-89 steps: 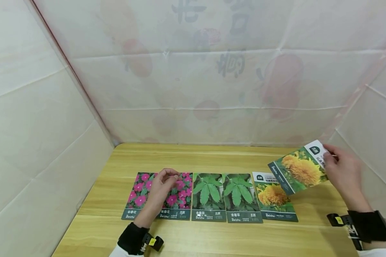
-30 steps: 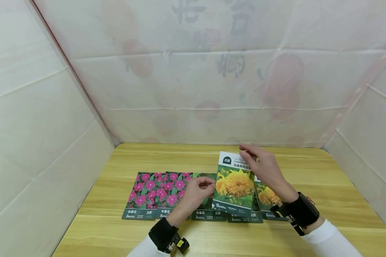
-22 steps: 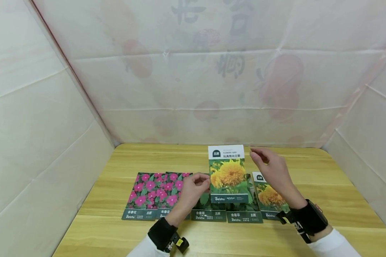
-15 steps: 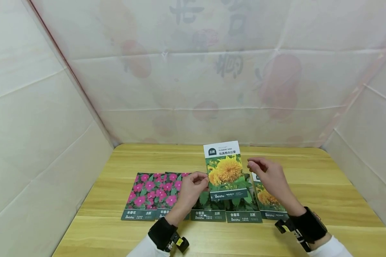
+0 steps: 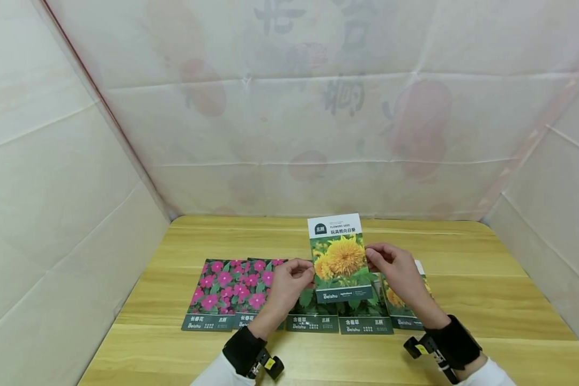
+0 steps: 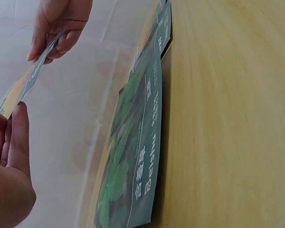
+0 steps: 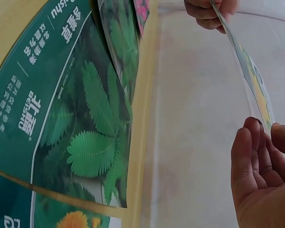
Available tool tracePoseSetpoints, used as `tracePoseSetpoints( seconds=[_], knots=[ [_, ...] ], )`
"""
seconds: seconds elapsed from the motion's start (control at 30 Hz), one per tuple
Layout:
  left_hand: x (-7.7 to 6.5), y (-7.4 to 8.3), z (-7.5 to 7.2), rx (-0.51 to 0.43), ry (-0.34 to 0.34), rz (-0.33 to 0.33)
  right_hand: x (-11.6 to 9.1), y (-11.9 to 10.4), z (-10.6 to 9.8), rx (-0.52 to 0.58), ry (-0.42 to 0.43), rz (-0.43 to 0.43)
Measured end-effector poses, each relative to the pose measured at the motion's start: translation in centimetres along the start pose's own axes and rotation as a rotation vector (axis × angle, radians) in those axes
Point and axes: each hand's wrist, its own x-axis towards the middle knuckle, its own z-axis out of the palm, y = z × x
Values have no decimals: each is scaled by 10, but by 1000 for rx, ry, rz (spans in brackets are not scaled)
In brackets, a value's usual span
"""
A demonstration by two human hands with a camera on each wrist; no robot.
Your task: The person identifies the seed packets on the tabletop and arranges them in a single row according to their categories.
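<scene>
A seed packet with yellow sunflowers [image 5: 344, 256] is raised above the table, its printed front toward the head camera. My left hand [image 5: 288, 283] pinches its left edge between thumb and fingers. On the opposite edge my right hand [image 5: 401, 273] pinches it too; the right wrist view shows the thumb [image 7: 282, 138] and fingertips at that edge. Below lies a row of packets: two with pink flowers, the left one [image 5: 212, 292] and its neighbour [image 5: 255, 284], two green-leaf packets [image 5: 313, 323] [image 5: 365, 325] partly covered, and another yellow-flower packet [image 5: 405, 319] behind my right wrist.
The packets lie on a wooden table [image 5: 173, 359], the neighbours touching or overlapping slightly. Pale fabric walls [image 5: 270, 187] with faint red prints enclose it at the back and both sides. Each wrist wears a black band with a small camera [image 5: 270, 367].
The right hand brought the sunflower packet from the right to the middle, and the left hand took its left edge. The right hand let go briefly, then moved in to its right edge again.
</scene>
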Motion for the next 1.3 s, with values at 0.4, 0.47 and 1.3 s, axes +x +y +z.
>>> tracePoseSetpoints(
  seconds=[0.4,0.47,1.3],
  knots=[
    [-1,1,-2,-20,-18,-23,-9,-50,-2,25,-68,-29],
    [-1,1,-2,-24,-20,-24,-9,-53,-3,29,-71,-23],
    [-10,5,-36,79,17,61,-26,-88,-88,-330,73,61]
  ],
)
